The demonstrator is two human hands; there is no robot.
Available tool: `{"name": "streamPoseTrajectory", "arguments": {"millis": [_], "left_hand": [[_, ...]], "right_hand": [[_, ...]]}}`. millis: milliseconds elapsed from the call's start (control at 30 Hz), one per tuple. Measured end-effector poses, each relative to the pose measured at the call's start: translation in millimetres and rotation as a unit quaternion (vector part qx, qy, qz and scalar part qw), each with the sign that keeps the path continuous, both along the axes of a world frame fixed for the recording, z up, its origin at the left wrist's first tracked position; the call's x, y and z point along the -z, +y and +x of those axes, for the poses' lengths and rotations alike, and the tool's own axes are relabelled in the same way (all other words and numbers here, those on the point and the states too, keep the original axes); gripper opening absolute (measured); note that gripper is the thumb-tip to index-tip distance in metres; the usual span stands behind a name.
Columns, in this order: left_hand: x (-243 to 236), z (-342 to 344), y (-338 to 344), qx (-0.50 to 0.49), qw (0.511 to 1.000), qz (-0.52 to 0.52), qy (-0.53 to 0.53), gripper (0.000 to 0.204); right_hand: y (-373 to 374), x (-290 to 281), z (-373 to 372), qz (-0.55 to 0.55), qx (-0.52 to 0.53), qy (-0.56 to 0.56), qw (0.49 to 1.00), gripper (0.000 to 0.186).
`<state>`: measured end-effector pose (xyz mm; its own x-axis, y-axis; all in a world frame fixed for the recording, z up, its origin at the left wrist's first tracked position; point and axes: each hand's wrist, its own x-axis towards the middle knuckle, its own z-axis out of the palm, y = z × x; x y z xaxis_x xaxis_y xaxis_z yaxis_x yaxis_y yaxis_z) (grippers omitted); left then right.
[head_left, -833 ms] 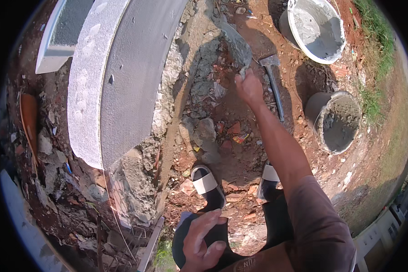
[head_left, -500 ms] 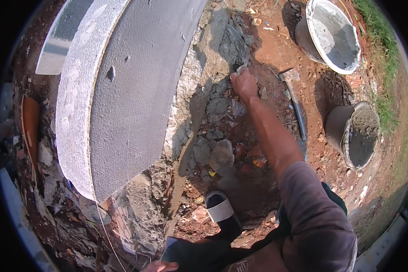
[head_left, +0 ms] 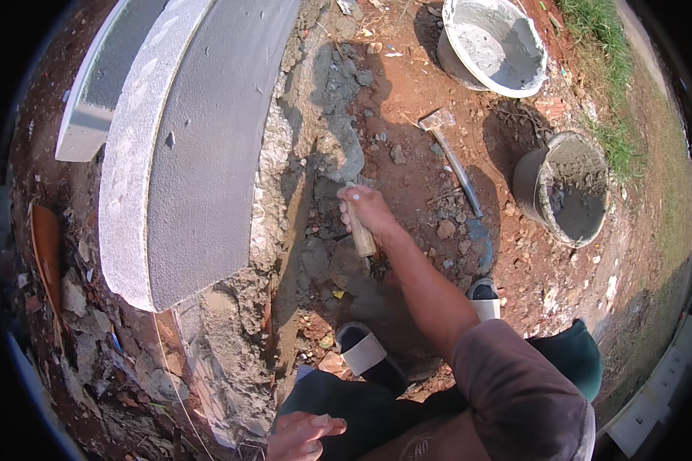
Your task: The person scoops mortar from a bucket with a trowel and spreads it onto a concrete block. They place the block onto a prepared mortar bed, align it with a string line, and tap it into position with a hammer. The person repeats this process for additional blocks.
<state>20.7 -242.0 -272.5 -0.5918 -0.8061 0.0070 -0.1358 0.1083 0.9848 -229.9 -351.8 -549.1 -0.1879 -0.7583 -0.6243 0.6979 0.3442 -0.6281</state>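
My right hand [head_left: 365, 211] grips a trowel by its pale wooden handle [head_left: 364, 242]. The mortar-grey blade [head_left: 342, 154] points up the picture, against the rough strip of grey mortar [head_left: 265, 207] at the foot of a curved concrete kerb [head_left: 200, 169]. Low in the picture my left hand [head_left: 304, 434] hangs by my bent leg, fingers loosely bent and apart, with nothing visible in them.
A white-rimmed bucket [head_left: 492, 46] and a grey bucket of mortar [head_left: 561, 192] stand at right, with a hammer-like tool [head_left: 457, 169] lying between them and me. A second pale block [head_left: 84, 131], an orange-brown piece [head_left: 44, 257] and a thin string [head_left: 169, 361] are at left.
My right hand has drawn back down and leftward, bringing the trowel's handle into view. My body is lower, with legs more bent, and the view has shifted.
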Motion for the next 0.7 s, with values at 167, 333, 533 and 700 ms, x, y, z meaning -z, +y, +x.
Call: {"name": "streamPoseTrajectory", "arguments": {"millis": [167, 333, 533, 700], "left_hand": [[18.5, -40.2, -20.9, 0.195, 0.979, 0.014, 0.049, 0.051], [-5.1, -75.2, -19.2, 0.236, 0.966, 0.008, 0.105, 0.052], [-2.0, -89.7, -25.3, 0.324, 0.94, -0.06, 0.086, 0.056], [8.9, -67.9, -9.7, 0.242, 0.958, -0.074, 0.137, 0.058]], "right_hand": [[94.3, -83.2, -53.3, 0.024, 0.027, 0.095, 0.995, 0.017], [201.7, -120.9, -135.3, 0.146, 0.156, 0.518, 0.828, 0.032], [277.1, -128.6, -190.1, 0.425, 0.159, 0.683, 0.572, 0.04], [174.0, -92.4, -83.5, 0.128, 0.185, 0.477, 0.85, 0.025]]}}
